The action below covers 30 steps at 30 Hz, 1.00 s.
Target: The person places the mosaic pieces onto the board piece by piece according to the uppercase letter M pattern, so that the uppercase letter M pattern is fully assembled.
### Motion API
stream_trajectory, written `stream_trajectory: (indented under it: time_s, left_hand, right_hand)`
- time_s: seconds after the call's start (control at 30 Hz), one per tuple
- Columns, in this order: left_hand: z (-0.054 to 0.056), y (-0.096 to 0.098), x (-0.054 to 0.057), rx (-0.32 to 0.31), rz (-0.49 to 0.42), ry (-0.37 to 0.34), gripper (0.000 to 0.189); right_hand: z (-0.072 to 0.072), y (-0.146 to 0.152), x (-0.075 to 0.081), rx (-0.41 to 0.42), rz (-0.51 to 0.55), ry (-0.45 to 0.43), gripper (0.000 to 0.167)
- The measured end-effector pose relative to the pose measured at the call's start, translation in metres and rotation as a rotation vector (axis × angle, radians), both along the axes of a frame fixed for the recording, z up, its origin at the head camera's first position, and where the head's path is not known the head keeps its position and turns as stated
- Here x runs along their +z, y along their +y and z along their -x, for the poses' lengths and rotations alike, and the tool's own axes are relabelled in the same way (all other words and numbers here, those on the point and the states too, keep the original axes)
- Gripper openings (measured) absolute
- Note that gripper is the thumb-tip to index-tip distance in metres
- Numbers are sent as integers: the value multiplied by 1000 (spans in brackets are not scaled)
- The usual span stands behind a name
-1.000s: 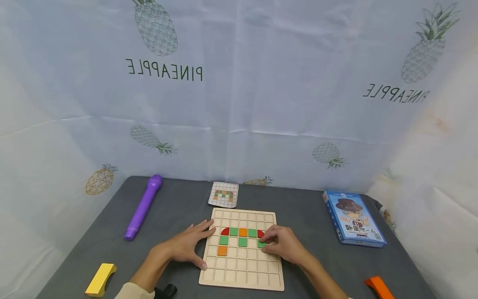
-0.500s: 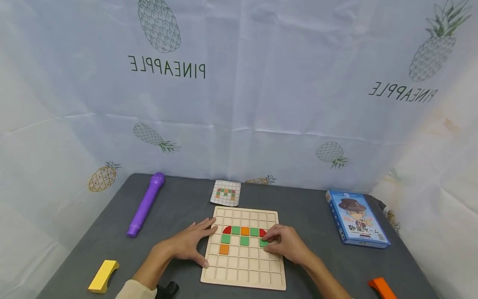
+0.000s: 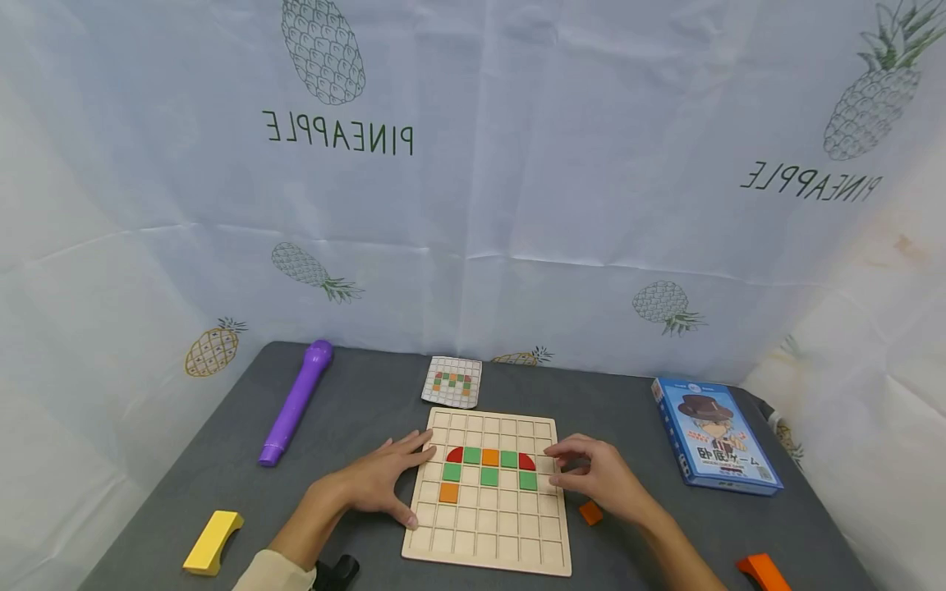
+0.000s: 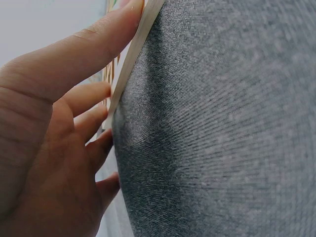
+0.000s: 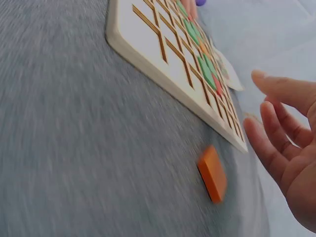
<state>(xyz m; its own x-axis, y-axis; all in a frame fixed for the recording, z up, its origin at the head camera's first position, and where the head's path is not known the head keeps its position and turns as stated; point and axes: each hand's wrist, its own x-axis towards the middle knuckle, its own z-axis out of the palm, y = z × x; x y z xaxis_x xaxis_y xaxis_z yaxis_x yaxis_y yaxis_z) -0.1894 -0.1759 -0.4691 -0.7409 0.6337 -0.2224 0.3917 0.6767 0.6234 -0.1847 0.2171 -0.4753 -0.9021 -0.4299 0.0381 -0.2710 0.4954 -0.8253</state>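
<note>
A wooden grid board (image 3: pixel 484 545) lies on the grey table, bearing several green square tiles (image 3: pixel 489 477), two red rounded tiles (image 3: pixel 454 455) and two orange square tiles (image 3: pixel 447 492). With fingers spread, my left hand (image 3: pixel 373 484) rests along the board's left edge; in the left wrist view its thumb (image 4: pixel 111 32) touches the board's rim. Beyond the right edge hovers my right hand (image 3: pixel 597 478), thumb and fingers apart, holding nothing. Below it, a loose orange square tile (image 3: pixel 590 513) lies on the table, also seen in the right wrist view.
Behind the board is a small pattern card (image 3: pixel 452 381). A purple microphone-shaped object (image 3: pixel 296 404) and a yellow arch block (image 3: pixel 213 542) lie left. To the right are a blue game box (image 3: pixel 715 435) and an orange block (image 3: pixel 764 570). A pineapple-print curtain (image 3: pixel 458 164) hangs behind.
My right hand has let go of the green tile at the right end and drawn back rightward off the board. The loose orange tile has come into view. My left hand stays put.
</note>
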Motion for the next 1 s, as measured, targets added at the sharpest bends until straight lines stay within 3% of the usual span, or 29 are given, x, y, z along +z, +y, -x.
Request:
stream_trajectory:
  time_s: [0.43,1.0]
  left_hand:
    - [-1,3,-2,-6,-2,-9,110]
    - [0,0,-2,12,3,-17,111]
  right_hand:
    - [-17,45,-7,-15,-84,23,38]
    - [-13,51,-10,74,-114,-78,46]
